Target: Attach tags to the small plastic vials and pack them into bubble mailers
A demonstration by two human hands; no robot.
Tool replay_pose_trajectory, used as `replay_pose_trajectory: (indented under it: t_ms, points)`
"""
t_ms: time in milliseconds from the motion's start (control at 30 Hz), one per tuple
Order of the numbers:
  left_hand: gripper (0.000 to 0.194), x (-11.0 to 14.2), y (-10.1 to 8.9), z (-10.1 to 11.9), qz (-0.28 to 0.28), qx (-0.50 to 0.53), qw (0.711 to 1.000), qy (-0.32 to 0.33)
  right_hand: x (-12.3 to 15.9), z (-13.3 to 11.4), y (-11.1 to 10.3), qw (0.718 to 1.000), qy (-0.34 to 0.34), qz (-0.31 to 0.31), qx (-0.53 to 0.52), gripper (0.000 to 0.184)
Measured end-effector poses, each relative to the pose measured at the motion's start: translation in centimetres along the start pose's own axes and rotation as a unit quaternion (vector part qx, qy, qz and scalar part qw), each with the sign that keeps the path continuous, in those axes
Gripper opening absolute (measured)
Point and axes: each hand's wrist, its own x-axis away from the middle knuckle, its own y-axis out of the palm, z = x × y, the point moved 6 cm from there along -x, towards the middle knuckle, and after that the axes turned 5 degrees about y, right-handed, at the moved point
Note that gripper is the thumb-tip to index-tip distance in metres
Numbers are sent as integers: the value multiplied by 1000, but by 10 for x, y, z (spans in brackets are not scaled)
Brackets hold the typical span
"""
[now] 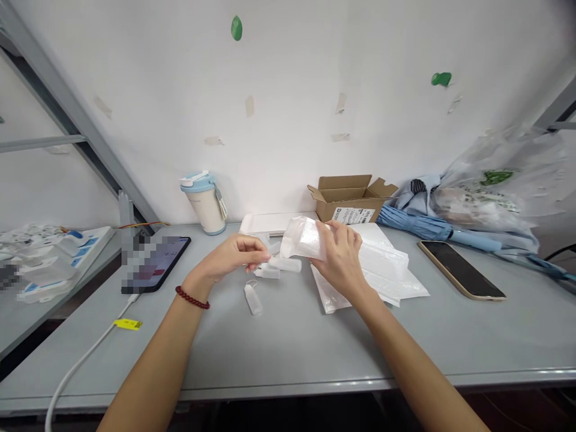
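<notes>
My right hand (337, 255) is closed around a white translucent bubble-wrap pouch (300, 237), held above the table with its end turned to the left. My left hand (236, 258) is in a pinch just left of the pouch. Its fingertips meet the end of a small translucent white plastic bottle (288, 264); whether they grip it is hard to see. Another such small piece (268, 273) lies just below those fingers. Closer to me, a third one (253, 299) with a thin loop at its end rests on the table.
Flat white bubble mailers (382, 270) lie under and beyond my right hand. An opened cardboard box (348, 198) stands behind them, near a blue umbrella (414, 222). Phones lie at the right (461, 270) and left (166, 264). A cream tumbler (204, 207) stands near the wall.
</notes>
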Motion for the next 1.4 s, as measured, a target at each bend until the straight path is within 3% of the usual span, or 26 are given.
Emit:
replay_pose_trajectory:
  t_ms: [167, 300, 433, 667, 767, 867, 967, 1033, 1133, 1267, 1400]
  points:
    - [32, -3, -12, -5, 160, -9, 987, 12, 1, -2, 0, 1000, -7, -11, -15, 52]
    - [30, -4, -4, 5, 205, -76, 974, 61, 2, -8, 0, 999, -26, -17, -29, 49]
    - [28, -3, 12, 21, 140, -91, 975, 144, 4, -14, 2, 998, -44, -21, -44, 47]
    - [33, -3, 14, 17, 92, -103, 985, 102, 5, -14, 1, 998, -40, -9, -54, 44]
    - [31, -3, 6, 15, 117, -100, 984, 91, 5, -11, 1, 998, -30, -7, -56, 43]
    - [28, 2, -12, 3, 123, -94, 988, 19, 3, -4, 1, 999, -10, -3, -50, 43]
    - [32, 10, -19, -20, 11, -155, 984, -92, 1, 0, 1, 999, 5, -1, -42, 45]
    - [36, 16, -18, -35, -62, -196, 965, -161, 0, 0, 0, 999, 9, -1, -42, 46]
    - [32, 21, -10, -52, -108, -200, 943, -242, -1, -3, -2, 999, 12, -1, -49, 44]
    - [23, 17, 11, -57, -146, -154, 946, -245, 0, -5, 1, 999, 19, -9, -49, 44]
    - [16, 13, 17, -50, -158, -107, 960, -206, 0, -5, 3, 998, 16, -9, -54, 44]
